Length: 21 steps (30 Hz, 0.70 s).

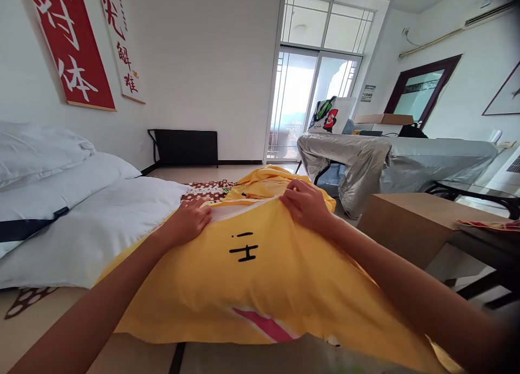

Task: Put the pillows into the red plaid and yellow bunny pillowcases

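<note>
Spread in front of me is a yellow fabric cover (195,287), printed with a black "Hi" and a pink stripe. Its far edge is lifted between my hands, and a strip of white (235,210) shows along it. My left hand (189,220) grips that edge at the left, its fingers curled over the cloth. At the right, my right hand (306,205) pinches the same edge and holds it a little higher. More bunched yellow cloth (264,179) lies just beyond my hands. The near side of the cover hangs loosely toward me.
White pillows or bedding (101,228) are piled at the left, near a brown dotted cloth (207,191). A cardboard box (410,222) stands at the right beside a dark stool (487,249). Behind it is a table under a silvery cover (439,157). A black panel (187,146) leans against the wall.
</note>
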Available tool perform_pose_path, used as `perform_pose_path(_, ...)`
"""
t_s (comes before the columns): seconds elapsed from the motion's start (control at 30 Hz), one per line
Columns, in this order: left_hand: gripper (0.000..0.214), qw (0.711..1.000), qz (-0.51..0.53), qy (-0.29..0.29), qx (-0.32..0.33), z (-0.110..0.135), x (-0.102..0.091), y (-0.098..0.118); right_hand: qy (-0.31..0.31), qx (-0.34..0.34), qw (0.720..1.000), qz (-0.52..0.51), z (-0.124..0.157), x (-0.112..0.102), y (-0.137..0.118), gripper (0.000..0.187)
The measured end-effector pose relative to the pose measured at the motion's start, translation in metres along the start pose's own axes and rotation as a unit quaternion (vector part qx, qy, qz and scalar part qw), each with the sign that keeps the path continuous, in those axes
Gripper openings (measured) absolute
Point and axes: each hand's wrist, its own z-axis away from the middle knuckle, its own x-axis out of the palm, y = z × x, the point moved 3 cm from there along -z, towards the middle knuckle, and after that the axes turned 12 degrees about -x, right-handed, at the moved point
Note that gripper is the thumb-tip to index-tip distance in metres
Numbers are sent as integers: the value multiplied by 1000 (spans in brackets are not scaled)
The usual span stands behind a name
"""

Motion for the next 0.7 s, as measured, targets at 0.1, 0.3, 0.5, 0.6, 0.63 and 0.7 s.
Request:
perform_pose_path(0.1,31,1000,17,-17,-12,-9,6,0,-79,-72,993,41,17,2,-3,32)
perform_pose_path(0.3,33,995,35,-26,-92,-23,11,-9,-221,-108,964,101,44,9,-3,21)
perform_pose_path(0.5,20,992,3,-98,-77,-36,23,-4,-199,-47,970,134,36,11,-14,22)
perform_pose_path(0.6,21,991,-7,-112,-72,-35,28,1,-193,-22,974,119,32,11,-16,23)
perform_pose_path(0.63,21,991,-10,-114,-70,-34,29,2,-193,-14,975,107,31,11,-17,23)
perform_pose_path(0.7,21,991,-14,-109,-73,-33,29,0,-184,-2,980,81,31,7,-19,22)
